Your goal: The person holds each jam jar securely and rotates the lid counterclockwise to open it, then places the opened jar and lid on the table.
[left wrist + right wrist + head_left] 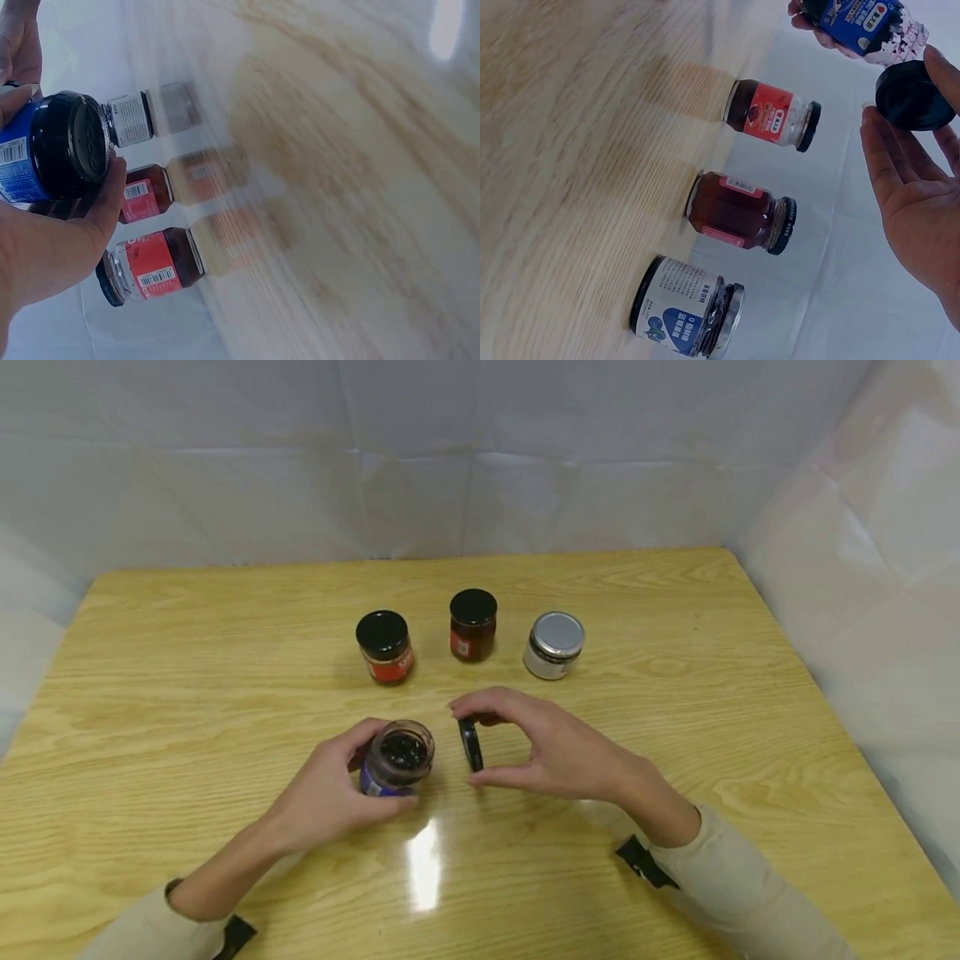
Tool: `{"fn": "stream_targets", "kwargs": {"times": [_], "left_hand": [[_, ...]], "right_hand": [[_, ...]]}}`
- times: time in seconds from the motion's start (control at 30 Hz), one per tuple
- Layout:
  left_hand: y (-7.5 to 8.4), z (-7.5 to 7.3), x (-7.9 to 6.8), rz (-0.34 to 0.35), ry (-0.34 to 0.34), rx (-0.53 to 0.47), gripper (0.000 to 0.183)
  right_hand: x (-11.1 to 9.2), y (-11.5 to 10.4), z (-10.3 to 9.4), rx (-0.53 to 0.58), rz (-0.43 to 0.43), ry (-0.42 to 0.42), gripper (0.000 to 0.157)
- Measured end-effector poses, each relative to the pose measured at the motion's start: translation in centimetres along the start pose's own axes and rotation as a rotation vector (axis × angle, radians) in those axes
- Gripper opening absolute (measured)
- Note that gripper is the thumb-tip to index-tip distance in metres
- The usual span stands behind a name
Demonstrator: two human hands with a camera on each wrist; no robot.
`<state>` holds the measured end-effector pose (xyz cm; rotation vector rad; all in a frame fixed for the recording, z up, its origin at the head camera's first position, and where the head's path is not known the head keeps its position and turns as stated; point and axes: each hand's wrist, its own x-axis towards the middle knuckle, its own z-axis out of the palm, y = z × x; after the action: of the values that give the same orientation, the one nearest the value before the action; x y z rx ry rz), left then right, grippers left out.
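My left hand (333,797) grips an uncapped glass jar (378,772) with a blue label and dark contents, its open mouth facing up. In the left wrist view the jar's dark base (75,146) shows, raised off the table. To its right, my right hand (551,747) pinches a black lid (471,743) on edge between fingertips and thumb, a small gap from the jar mouth. The right wrist view shows the lid (913,96) close beside the glass neck of the blue-labelled jar (870,30).
Beyond the hands stand three capped jars: a red-labelled jar (386,647) with black lid, a dark red jar (473,625) with black lid, and a white-labelled jar (553,646) with silver lid. The wooden table (225,635) meets pale sheeting (420,460) at the back and right.
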<state>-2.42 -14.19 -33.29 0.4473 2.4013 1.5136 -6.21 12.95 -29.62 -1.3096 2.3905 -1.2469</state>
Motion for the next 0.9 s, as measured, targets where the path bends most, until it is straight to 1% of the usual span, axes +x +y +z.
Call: {"fn": "stream_targets", "kwargs": {"times": [0.13,0.27,0.4,0.67,0.77,0.9], "left_hand": [[-0.1,-0.4,0.0,-0.010,0.027,-0.005,0.063],[-0.2,-1.0,0.0,0.008,0.049,-0.006,0.061],[-0.1,-2.1,0.1,0.016,0.075,0.018,0.060],[0.1,-4.7,0.3,-0.030,0.167,0.097,0.060],[0.1,-5.4,0.5,-0.066,0.206,0.125,0.061],[-0.3,-6.0,1.4,-0.126,0.276,0.120,0.063]], "right_hand": [[0.2,0.0,0.0,0.003,-0.029,0.006,0.061],[0.4,0.1,0.1,0.011,-0.051,0.009,0.060],[0.7,0.0,0.3,0.037,-0.045,0.009,0.061],[1.7,-0.3,1.0,0.109,0.017,0.014,0.065],[2.2,-0.3,1.2,0.119,0.030,0.006,0.064],[3.0,-0.1,1.6,0.153,0.037,0.006,0.064]]}}
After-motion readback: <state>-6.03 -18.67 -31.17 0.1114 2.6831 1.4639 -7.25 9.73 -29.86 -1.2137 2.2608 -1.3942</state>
